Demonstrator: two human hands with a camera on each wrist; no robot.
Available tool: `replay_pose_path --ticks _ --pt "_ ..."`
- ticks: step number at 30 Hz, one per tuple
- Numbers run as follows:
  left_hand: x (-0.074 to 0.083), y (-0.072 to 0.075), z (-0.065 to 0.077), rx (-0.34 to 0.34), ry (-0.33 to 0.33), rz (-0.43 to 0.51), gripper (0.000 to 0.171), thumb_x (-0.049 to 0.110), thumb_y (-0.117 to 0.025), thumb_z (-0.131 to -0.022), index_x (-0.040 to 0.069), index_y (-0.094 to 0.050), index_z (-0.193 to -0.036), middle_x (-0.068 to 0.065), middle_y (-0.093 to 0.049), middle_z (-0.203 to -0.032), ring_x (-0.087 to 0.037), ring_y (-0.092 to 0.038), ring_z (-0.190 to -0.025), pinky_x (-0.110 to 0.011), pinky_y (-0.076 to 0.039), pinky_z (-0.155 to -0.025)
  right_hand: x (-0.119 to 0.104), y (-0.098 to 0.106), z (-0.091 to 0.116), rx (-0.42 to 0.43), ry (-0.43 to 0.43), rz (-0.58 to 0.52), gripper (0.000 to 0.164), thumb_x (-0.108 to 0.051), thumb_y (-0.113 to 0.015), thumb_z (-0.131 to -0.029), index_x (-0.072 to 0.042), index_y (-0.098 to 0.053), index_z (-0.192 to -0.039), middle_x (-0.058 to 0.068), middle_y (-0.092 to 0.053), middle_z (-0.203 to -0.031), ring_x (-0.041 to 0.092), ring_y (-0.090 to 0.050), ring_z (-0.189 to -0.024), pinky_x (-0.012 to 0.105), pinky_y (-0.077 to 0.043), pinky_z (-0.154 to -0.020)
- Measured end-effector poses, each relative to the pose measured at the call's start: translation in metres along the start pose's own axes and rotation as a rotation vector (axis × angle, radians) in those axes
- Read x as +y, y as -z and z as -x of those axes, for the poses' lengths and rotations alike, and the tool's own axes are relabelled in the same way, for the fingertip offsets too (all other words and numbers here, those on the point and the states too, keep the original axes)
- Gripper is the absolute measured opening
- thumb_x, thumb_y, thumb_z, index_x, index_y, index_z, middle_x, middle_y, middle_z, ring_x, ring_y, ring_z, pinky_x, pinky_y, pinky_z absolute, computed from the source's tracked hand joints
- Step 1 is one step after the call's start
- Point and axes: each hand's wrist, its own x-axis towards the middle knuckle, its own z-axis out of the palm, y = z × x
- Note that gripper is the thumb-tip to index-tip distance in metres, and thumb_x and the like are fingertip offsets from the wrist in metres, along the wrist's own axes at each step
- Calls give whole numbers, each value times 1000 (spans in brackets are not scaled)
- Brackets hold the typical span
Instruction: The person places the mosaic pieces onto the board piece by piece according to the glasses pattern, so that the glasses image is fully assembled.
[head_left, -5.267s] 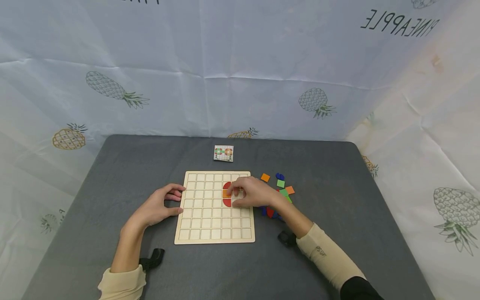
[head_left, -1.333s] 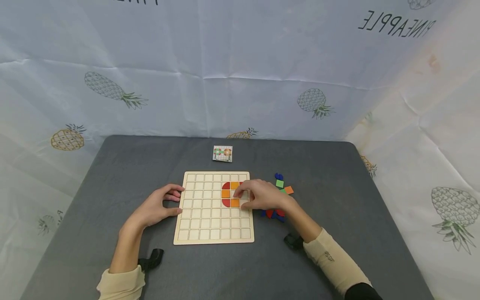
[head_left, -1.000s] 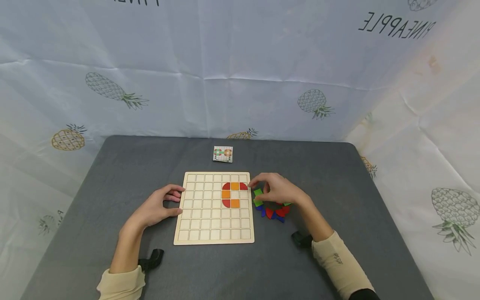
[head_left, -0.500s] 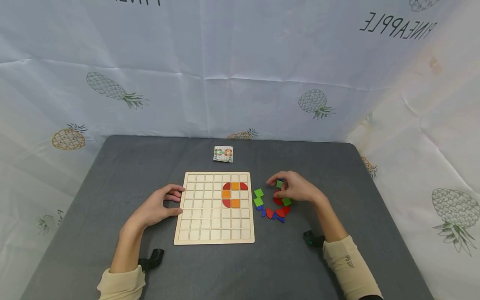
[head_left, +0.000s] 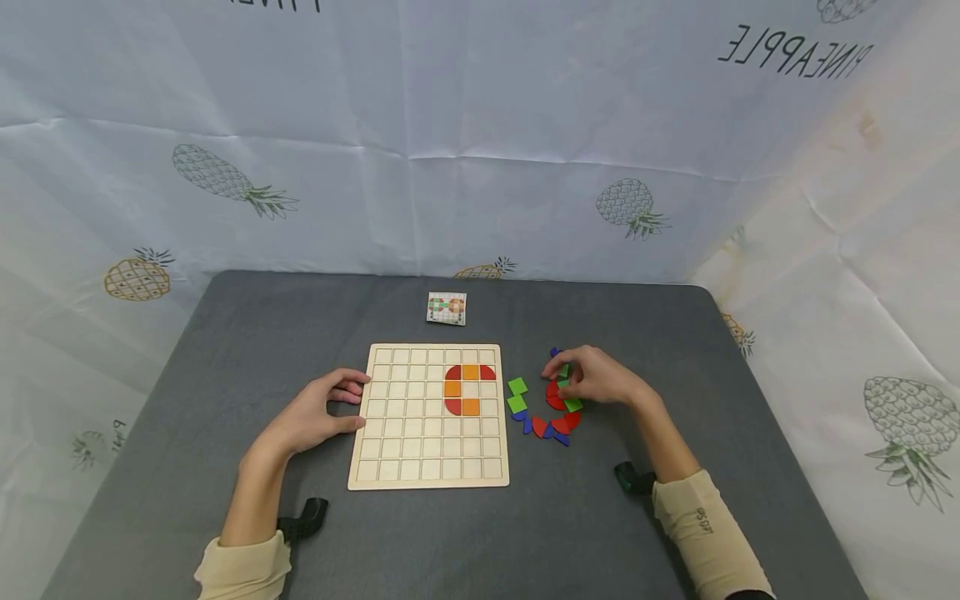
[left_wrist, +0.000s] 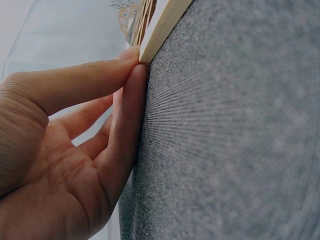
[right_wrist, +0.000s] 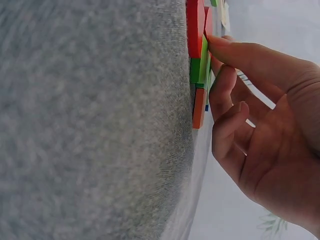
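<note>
Back curtain (head_left: 480, 92): pale bluish-white cloth, creased, with one long fold running across.
Pineapple prints (head_left: 212, 171): grey-outlined with green leaves, some yellow-orange, several tipped crown-down.
Lettering (head_left: 798, 52): "PINEAPPLE", reading backwards, upper right.
Side curtains (head_left: 892, 300): whitish, same print, wrinkled, flanking left and right.
Desk (head_left: 637, 325): dark grey woven-textured top, rounded far corners.
Light: soft, cool at centre, warmer toward the right.

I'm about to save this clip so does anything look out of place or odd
Yes: the black PINEAPPLE lettering at upper right on the white fabric backdrop reads backwards. Otherwise, the flat red rounded and orange square pieces sit neatly in the pale wooden grid board, and I see no damage.
</note>
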Motion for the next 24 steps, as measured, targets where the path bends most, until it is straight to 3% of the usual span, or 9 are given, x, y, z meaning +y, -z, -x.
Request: replay_pose_path --ticks 10,17,24 --pt "-1 0 0 2 4 -11 61 5 -87 -91 -2 -58 -145 -20 -64 -129 -29 -66 -116 -30 -56 -93 0 -1 -3 26 1 60 23 -8 -79 -98 -9 -78 -121 11 -77 -116 13 -59 -70 25 -53 -66" --pt "-1 0 0 0 3 -13 62 5 -87 -91 -2 -58 -145 -20 -64 -130 -29 -66 -117 -30 -56 -94 3 2 -2 2 24 50 27 -2 -77 -96 -9 -78 -122 10 -77 -115 10 -52 -61 25 -49 -60" --pt "0 -1 0 -5 -2 -4 61 5 -86 -91 -2 -58 -145 -20 -65 -130 -30 -66 -117 -30 -57 -95 2 2 -1 2 30 56 25 -3 -77 -96 -8 -78 -120 11 -76 -113 14 -55 -64 25 -49 -61"
